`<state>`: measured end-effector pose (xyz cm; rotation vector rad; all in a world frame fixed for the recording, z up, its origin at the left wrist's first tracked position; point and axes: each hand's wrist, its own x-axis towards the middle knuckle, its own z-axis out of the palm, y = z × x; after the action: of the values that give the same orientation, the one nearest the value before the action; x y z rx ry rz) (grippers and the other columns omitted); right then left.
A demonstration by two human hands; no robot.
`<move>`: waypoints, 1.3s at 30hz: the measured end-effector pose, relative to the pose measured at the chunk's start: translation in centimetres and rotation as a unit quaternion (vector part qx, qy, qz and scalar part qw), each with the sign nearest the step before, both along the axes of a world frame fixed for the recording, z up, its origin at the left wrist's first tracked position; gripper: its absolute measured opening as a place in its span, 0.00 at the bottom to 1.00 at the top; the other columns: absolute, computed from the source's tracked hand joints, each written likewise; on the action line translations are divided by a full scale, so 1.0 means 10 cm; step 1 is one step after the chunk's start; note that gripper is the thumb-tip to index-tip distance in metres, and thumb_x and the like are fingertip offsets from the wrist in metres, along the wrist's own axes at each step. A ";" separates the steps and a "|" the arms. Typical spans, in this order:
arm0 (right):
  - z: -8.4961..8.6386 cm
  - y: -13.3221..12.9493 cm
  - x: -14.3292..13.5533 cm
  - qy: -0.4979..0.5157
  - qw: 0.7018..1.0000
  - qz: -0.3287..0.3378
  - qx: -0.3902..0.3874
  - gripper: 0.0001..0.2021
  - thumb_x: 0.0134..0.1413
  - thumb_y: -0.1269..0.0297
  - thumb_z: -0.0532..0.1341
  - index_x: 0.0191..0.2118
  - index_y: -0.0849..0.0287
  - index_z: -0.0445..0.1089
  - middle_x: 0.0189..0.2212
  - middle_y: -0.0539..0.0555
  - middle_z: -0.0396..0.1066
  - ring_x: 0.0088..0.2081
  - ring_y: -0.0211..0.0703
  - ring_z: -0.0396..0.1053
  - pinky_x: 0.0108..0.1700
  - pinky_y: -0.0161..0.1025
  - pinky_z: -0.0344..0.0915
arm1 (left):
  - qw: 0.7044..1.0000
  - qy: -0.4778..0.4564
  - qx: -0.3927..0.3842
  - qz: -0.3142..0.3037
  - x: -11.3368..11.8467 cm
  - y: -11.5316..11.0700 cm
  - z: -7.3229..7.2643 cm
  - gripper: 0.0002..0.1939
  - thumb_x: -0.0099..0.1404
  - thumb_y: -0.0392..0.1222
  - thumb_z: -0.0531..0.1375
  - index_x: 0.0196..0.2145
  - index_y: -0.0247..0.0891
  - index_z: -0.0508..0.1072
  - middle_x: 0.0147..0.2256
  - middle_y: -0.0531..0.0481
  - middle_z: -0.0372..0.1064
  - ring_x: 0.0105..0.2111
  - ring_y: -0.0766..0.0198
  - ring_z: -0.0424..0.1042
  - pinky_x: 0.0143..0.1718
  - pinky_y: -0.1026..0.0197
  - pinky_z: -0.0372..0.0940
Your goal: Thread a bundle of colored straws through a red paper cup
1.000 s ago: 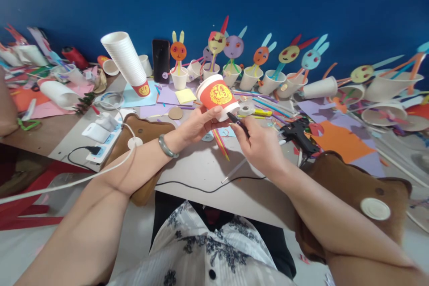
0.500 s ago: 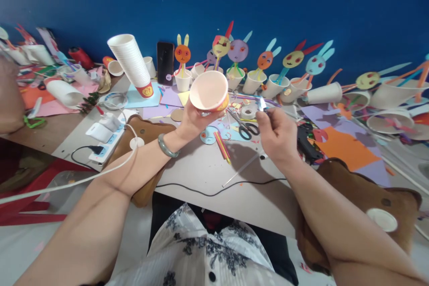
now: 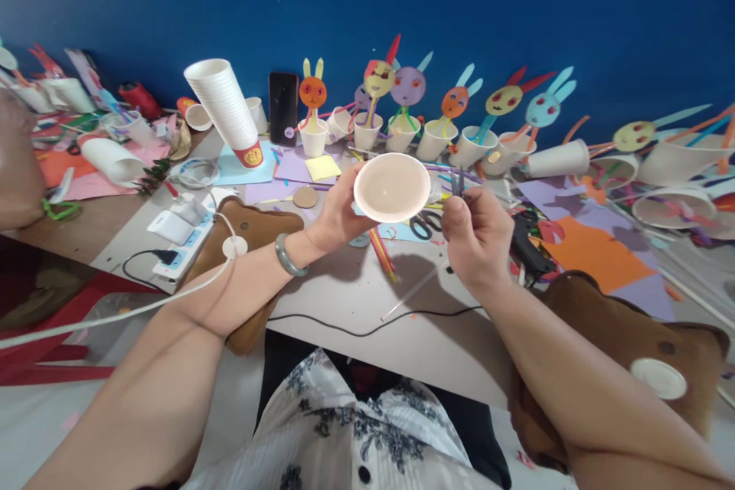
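Observation:
My left hand [image 3: 338,214] grips a white paper cup [image 3: 393,187] around its side, with the open mouth turned toward me. Close to the right of the cup, my right hand [image 3: 479,233] is closed on a small metal tool [image 3: 458,182] with a narrow, pointed end; its exact kind is hard to make out. Black-handled scissors [image 3: 425,224] lie on the table between the two hands, partly covered by the cup. Below the cup are several red and yellow strips [image 3: 383,254] and a thin clear stick [image 3: 413,291].
Paper cups with rabbit faces [image 3: 313,92] line the blue wall. At left stand a tall cup stack [image 3: 223,107] and a phone [image 3: 283,109], near a power strip [image 3: 189,237]. A glue gun [image 3: 531,245] and orange paper [image 3: 594,253] lie at right. A black cable [image 3: 361,334] crosses the front.
My left hand has moved the cup to the right and slightly down, tipping its mouth more toward me. In my right hand the metal tool now points upward.

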<state>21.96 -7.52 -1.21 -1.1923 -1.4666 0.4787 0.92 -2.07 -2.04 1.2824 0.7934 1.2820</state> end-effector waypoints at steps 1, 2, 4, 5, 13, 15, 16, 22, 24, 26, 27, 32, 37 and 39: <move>0.00 -0.01 -0.01 0.009 1.000 0.009 -0.006 0.22 0.63 0.36 0.59 0.33 0.50 0.63 0.23 0.50 0.60 0.26 0.43 0.59 0.29 0.44 0.57 | 1.000 0.009 0.019 0.003 0.00 -0.01 0.00 0.33 0.47 0.40 0.78 0.50 0.43 0.72 0.53 0.45 0.71 0.64 0.48 0.64 0.65 0.49 0.63; 0.01 -0.02 -0.03 0.019 1.000 0.017 -0.012 0.22 0.63 0.35 0.60 0.34 0.50 0.63 0.23 0.49 0.60 0.26 0.43 0.59 0.28 0.44 0.56 | 0.999 0.026 0.046 0.008 -0.01 -0.02 0.00 0.35 0.46 0.40 0.78 0.51 0.42 0.72 0.53 0.44 0.71 0.63 0.47 0.65 0.64 0.49 0.64; 0.03 -0.04 -0.05 0.035 0.999 0.027 -0.019 0.22 0.61 0.36 0.62 0.34 0.50 0.62 0.23 0.48 0.59 0.26 0.42 0.57 0.28 0.43 0.56 | 0.995 0.065 0.082 0.010 -0.02 -0.03 -0.01 0.35 0.47 0.42 0.78 0.51 0.42 0.72 0.51 0.43 0.71 0.59 0.46 0.67 0.61 0.48 0.66; 0.03 -0.05 -0.06 0.039 0.999 0.026 -0.019 0.22 0.60 0.36 0.63 0.33 0.50 0.62 0.23 0.48 0.59 0.25 0.41 0.57 0.28 0.43 0.55 | 0.993 0.082 0.087 0.011 -0.02 -0.04 -0.01 0.34 0.48 0.43 0.78 0.51 0.42 0.72 0.51 0.43 0.71 0.58 0.47 0.68 0.60 0.48 0.67; 0.00 -0.04 -0.08 0.049 0.997 0.017 -0.051 0.17 0.60 0.44 0.65 0.34 0.50 0.62 0.24 0.48 0.61 0.25 0.41 0.57 0.28 0.43 0.57 | 0.995 0.016 0.008 -0.102 0.02 -0.06 0.00 0.35 0.50 0.53 0.77 0.52 0.40 0.72 0.48 0.42 0.77 0.49 0.51 0.76 0.52 0.51 0.72; -0.01 -0.03 -0.08 0.044 0.997 0.016 -0.057 0.17 0.61 0.46 0.65 0.34 0.51 0.63 0.24 0.48 0.61 0.25 0.41 0.58 0.29 0.42 0.58 | 0.991 -0.004 -0.005 -0.132 0.03 -0.06 0.02 0.31 0.52 0.54 0.77 0.49 0.39 0.74 0.48 0.41 0.78 0.50 0.50 0.77 0.53 0.49 0.71; -0.01 -0.03 -0.08 0.037 0.997 0.014 -0.060 0.17 0.60 0.46 0.65 0.34 0.51 0.62 0.25 0.48 0.61 0.26 0.41 0.58 0.28 0.42 0.58 | 0.990 -0.011 -0.007 -0.140 0.03 -0.05 0.03 0.30 0.53 0.54 0.76 0.48 0.39 0.74 0.48 0.41 0.78 0.50 0.50 0.77 0.54 0.49 0.71; -0.07 0.02 -0.09 0.049 0.998 0.028 -0.033 0.21 0.55 0.46 0.71 0.32 0.52 0.60 0.24 0.46 0.61 0.24 0.36 0.56 0.26 0.38 0.54 | 0.981 -0.022 0.013 -0.193 0.02 0.02 -0.04 0.35 0.53 0.53 0.77 0.53 0.38 0.71 0.52 0.39 0.77 0.52 0.47 0.77 0.55 0.46 0.72; -0.09 0.04 -0.10 0.088 0.994 0.044 -0.039 0.22 0.53 0.47 0.73 0.32 0.52 0.60 0.24 0.45 0.60 0.23 0.34 0.54 0.24 0.37 0.53 | 0.981 -0.003 0.026 -0.193 0.02 0.03 -0.07 0.36 0.53 0.53 0.77 0.53 0.38 0.70 0.52 0.39 0.76 0.52 0.48 0.77 0.54 0.47 0.72; -0.11 0.07 -0.10 0.137 0.987 0.060 -0.061 0.23 0.51 0.46 0.74 0.32 0.52 0.60 0.23 0.43 0.58 0.22 0.33 0.52 0.22 0.36 0.52 | 0.982 0.013 0.036 -0.183 0.02 0.02 -0.07 0.35 0.55 0.53 0.76 0.53 0.38 0.69 0.52 0.39 0.75 0.51 0.49 0.77 0.53 0.48 0.73; -0.11 0.08 -0.10 0.161 0.982 0.065 -0.074 0.24 0.50 0.46 0.75 0.32 0.52 0.61 0.22 0.43 0.58 0.21 0.32 0.51 0.21 0.36 0.51 | 0.983 0.017 0.040 -0.180 0.02 0.02 -0.08 0.35 0.55 0.54 0.76 0.54 0.38 0.69 0.52 0.39 0.74 0.51 0.50 0.76 0.52 0.48 0.73; -0.06 0.09 -0.10 0.231 0.967 0.071 -0.084 0.24 0.44 0.48 0.78 0.38 0.51 0.66 0.19 0.40 0.55 0.18 0.32 0.50 0.20 0.36 0.49 | 0.983 0.061 0.077 -0.153 0.03 0.06 -0.18 0.35 0.57 0.55 0.73 0.55 0.38 0.68 0.52 0.40 0.73 0.50 0.52 0.76 0.50 0.50 0.73; 0.01 0.07 -0.11 0.265 0.956 0.087 -0.091 0.27 0.44 0.47 0.77 0.44 0.50 0.67 0.19 0.39 0.56 0.17 0.31 0.47 0.18 0.35 0.44 | 0.951 0.187 0.246 0.003 -0.01 0.13 -0.32 0.36 0.57 0.54 0.71 0.59 0.39 0.66 0.56 0.39 0.71 0.55 0.49 0.71 0.55 0.47 0.69; 0.00 0.09 -0.12 0.267 0.952 0.091 -0.123 0.26 0.47 0.44 0.75 0.45 0.50 0.68 0.18 0.39 0.53 0.16 0.31 0.45 0.17 0.35 0.41 | 0.917 0.225 0.328 0.042 -0.03 0.12 -0.32 0.34 0.61 0.53 0.69 0.60 0.40 0.66 0.56 0.40 0.70 0.57 0.49 0.69 0.58 0.45 0.67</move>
<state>20.78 -6.62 -1.20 -1.0117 -1.0665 1.0492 0.64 -0.89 -5.29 2.1597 0.7610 1.3972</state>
